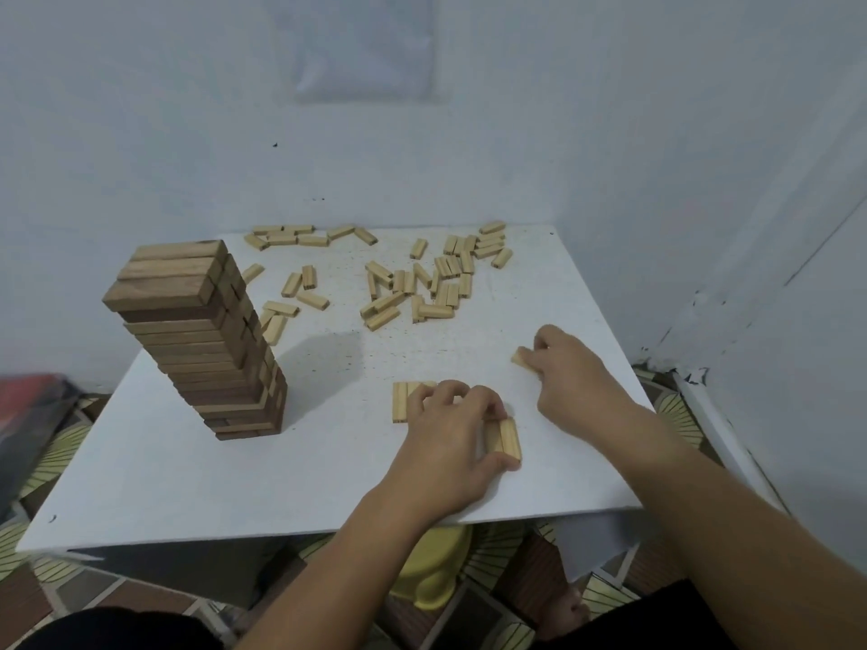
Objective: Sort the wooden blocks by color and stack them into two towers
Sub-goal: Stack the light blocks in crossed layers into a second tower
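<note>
A tall tower of dark brown blocks (206, 340) stands on the left of the white table (187, 471). Several light wooden blocks (422, 283) lie scattered across the far half. A short row of light blocks (404, 400) lies flat near the front middle. My left hand (450, 438) lies over that row's right part and holds two light blocks (504, 441) side by side between thumb and fingers. My right hand (567, 368) is further right and pinches a single light block (521, 358) that lies on the table.
White walls close in behind and to the right of the table. A yellow stool (436, 570) stands under the front edge on a patterned floor. A dark and red object (33, 415) lies on the floor at the left.
</note>
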`<state>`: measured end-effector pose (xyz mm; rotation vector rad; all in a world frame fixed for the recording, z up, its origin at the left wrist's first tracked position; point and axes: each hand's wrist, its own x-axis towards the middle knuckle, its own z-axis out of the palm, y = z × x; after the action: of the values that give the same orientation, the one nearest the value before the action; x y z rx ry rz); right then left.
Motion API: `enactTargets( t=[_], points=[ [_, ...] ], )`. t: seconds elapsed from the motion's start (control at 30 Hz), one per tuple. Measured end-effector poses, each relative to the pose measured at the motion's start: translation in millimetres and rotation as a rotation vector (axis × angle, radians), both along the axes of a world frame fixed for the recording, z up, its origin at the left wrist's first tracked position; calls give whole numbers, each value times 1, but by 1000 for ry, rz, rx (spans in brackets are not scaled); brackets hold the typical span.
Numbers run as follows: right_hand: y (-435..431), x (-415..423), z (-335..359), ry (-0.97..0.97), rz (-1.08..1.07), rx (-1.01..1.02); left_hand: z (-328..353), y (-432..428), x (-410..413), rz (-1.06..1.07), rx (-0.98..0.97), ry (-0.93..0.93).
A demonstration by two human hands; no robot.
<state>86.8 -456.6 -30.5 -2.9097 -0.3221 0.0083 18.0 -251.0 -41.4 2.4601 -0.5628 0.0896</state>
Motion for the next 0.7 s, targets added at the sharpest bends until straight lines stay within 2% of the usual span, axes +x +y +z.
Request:
enactTargets(
  t=[0.3,0.57,0.7],
  points=[
    [6,-88,17,225,-118,303,0,-6,-7,39,64,-27],
    [7,-93,10,160,-168,456,3,-7,-7,47,19,45],
    [5,-96,14,175,-177,533,10,-4,-9,46,-23,180]
  ],
)
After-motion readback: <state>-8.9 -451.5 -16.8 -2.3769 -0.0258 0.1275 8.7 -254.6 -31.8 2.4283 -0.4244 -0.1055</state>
